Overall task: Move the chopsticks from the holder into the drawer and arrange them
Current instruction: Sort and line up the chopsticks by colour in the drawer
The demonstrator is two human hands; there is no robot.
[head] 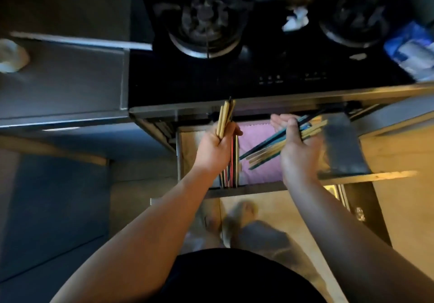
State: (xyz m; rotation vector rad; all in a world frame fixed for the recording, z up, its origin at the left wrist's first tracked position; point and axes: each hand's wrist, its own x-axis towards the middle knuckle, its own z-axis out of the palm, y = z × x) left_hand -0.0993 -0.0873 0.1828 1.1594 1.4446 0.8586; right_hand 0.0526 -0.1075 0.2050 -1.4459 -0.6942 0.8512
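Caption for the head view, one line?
Over an open drawer below the stove, the left hand grips a few pale chopsticks while the right hand holds a mixed bundle.

The hob across the upper middle of the frame is glossy black glass with dull, dark metal burners, and the countertop at upper left looks matt grey and smooth. In the metal-rimmed drawer at centre lies a soft, matt pink cloth liner. The pale chopsticks left of centre look like smooth bare wood, while the mixed chopsticks to their right pair that wood with dark blue sticks of slight sheen.
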